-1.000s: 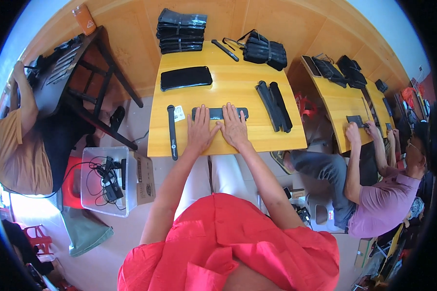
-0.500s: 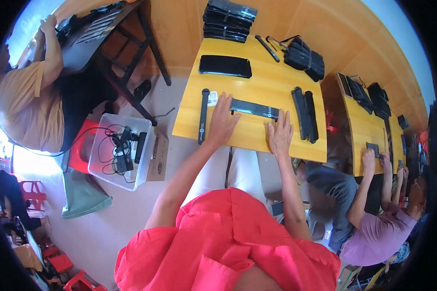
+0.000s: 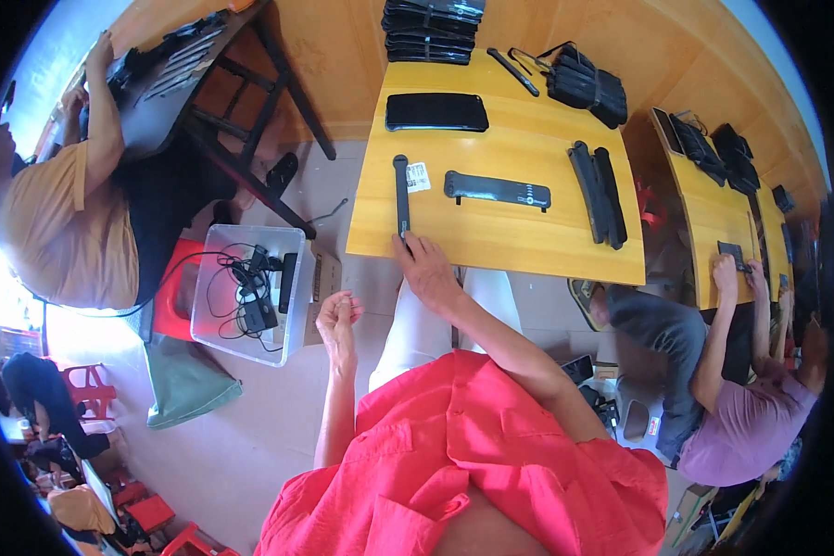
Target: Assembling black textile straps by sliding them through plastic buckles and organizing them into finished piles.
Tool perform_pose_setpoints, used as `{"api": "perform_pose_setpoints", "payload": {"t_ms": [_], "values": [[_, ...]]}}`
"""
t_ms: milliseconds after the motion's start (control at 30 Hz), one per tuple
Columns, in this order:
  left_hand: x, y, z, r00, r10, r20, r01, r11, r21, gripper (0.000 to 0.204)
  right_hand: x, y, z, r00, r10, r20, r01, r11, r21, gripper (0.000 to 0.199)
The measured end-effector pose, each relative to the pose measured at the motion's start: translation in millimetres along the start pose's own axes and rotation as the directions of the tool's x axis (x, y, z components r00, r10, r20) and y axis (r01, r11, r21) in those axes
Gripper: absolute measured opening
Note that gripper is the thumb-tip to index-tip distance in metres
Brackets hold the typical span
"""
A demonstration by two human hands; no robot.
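My right hand point(image 3: 429, 273) reaches across to the left front edge of the yellow table, its fingers closed on the near end of a slim black bar point(image 3: 402, 190) with a rounded far end. My left hand point(image 3: 339, 326) hangs off the table beside the plastic box, its fingers loosely bent and apart, with nothing visible in them. A flat black strip point(image 3: 498, 190) with small tabs and white print lies untouched mid-table. A white printed label point(image 3: 418, 176) lies beside the slim bar.
On the table point(image 3: 519, 250) are a black flat case point(image 3: 436, 112), a pair of black bars point(image 3: 598, 196), a bundled black stack point(image 3: 586, 88) and tied black packs point(image 3: 432, 32). A clear box point(image 3: 296, 301) of cables stands at left. Co-workers sit on both sides.
Both hands have left the flat black strip. My left hand has dropped off the table toward the box; my right hand has crossed left to the slim black bar. The view has shifted slightly.
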State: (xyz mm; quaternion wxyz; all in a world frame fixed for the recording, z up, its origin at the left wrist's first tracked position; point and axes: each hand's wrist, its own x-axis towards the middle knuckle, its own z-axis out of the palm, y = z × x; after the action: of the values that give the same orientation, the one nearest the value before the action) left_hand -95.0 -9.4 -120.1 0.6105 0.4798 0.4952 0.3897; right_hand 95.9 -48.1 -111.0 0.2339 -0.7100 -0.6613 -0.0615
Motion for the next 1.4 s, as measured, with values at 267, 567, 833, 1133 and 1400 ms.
{"api": "perform_pose_setpoints", "payload": {"t_ms": [267,567,833,1133,1400], "values": [[-8,52,83,0.872,-0.294,0.391,0.414,0.869,-0.271,0.029,-10,14,-42,0.938,0.08,-0.336,0.006,0.969,0.246,0.029],[-24,97,128,0.743,-0.118,0.658,0.459,0.806,-0.374,0.024,-27,-6,-129,0.835,0.25,-0.489,-0.04,0.916,0.4,0.022],[-36,126,134,0.718,-0.095,0.69,0.457,0.812,-0.363,0.027,-32,14,-173,0.896,0.333,-0.292,-0.065,0.751,0.658,0.017],[-41,132,153,0.733,-0.06,0.677,0.377,0.865,-0.331,0.024,-29,20,-201,0.936,0.186,-0.3,-0.018,0.874,0.485,0.017],[-38,133,157,0.736,-0.047,0.675,0.332,0.895,-0.3,0.02,-26,28,-207,0.961,0.137,-0.241,-0.006,0.881,0.474,0.015]]}}
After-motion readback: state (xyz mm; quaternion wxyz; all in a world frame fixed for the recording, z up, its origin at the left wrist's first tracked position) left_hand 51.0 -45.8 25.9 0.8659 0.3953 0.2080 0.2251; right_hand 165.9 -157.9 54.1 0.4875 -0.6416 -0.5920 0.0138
